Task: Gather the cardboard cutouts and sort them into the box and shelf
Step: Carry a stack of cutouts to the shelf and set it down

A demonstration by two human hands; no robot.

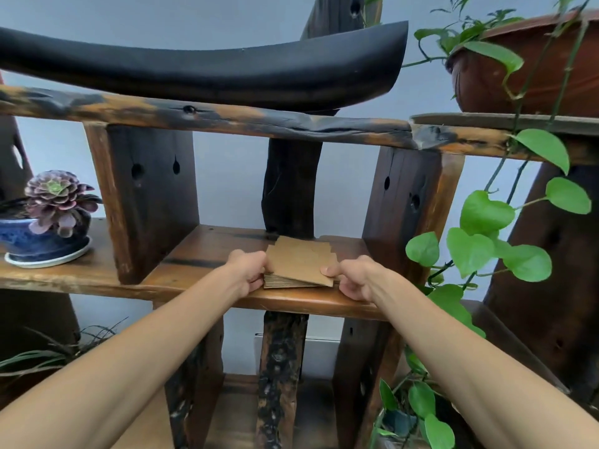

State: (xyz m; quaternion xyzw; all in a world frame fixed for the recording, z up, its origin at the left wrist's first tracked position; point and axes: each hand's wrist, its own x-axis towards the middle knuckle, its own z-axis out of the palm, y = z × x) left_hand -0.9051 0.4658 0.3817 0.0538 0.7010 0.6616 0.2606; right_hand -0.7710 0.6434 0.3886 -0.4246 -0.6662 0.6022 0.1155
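A stack of brown cardboard cutouts (299,264) lies on the middle board of a dark wooden shelf (207,251), near its front edge. My left hand (248,270) grips the stack's left side, fingers curled around the edge. On the right side, my right hand (351,278) pinches the stack with the thumb on the top sheet. The top sheets are fanned slightly toward the back. No box is in view.
A purple succulent in a blue pot (48,222) stands on the shelf at left. A green trailing vine (486,241) hangs at right beneath a red-brown planter (525,69). Thick wooden uprights (152,202) flank the compartment; a black curved piece (201,69) sits above.
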